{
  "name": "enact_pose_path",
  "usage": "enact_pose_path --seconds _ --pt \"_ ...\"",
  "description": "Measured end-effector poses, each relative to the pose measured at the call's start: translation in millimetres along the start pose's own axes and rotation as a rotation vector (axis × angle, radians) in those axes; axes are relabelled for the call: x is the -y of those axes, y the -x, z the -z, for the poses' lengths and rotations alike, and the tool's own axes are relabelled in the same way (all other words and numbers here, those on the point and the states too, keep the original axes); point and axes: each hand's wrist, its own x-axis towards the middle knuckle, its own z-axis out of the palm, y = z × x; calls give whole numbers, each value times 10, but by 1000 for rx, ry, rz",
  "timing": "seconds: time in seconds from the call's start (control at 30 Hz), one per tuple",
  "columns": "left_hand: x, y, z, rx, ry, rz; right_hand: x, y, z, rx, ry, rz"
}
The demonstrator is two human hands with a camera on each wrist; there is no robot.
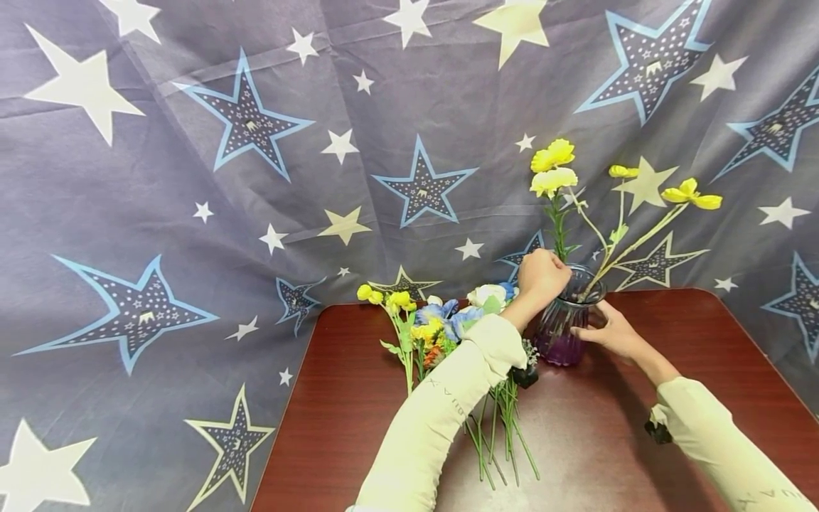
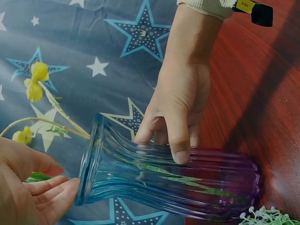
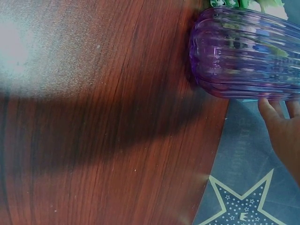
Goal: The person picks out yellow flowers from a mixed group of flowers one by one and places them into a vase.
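A ribbed glass vase point(image 1: 559, 331), blue at the rim and purple at the base, stands upright near the table's far edge. My left hand point(image 1: 542, 276) is at its rim and pinches the green leafy stem of a yellow flower point(image 1: 554, 182); in the left wrist view the fingers point(image 2: 58, 197) touch the rim and hide most of that stem. From the other side my right hand point(image 1: 614, 333) holds the vase, its thumb point(image 2: 179, 140) pressed on the glass. A branching yellow-flowered stem point(image 1: 640, 242) leans out of the vase to the right.
Left of the vase, artificial flowers point(image 1: 448, 316) in blue, white, yellow and orange lie on the brown table point(image 1: 595, 455), green stems point(image 1: 508, 427) towards me, partly under my left sleeve point(image 1: 441, 405). Behind hangs a grey star-printed cloth point(image 1: 358, 135).
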Motion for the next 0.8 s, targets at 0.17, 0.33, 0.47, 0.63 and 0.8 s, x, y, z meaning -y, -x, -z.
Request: enact_pose_path --seconds 0.17,0.33,0.47,0.63,0.8 --pt "13 2 13 2 20 2 -2 2 5 5 -10 -9" --pt "30 11 19 17 66 3 -2 4 7 14 12 -2" --pt "45 15 36 7 74 -13 4 4 6 14 21 -1" --pt "68 24 71 -8 84 -15 7 7 6 5 39 -1" --pt "93 50 129 -12 92 -20 -1 11 7 4 44 4"
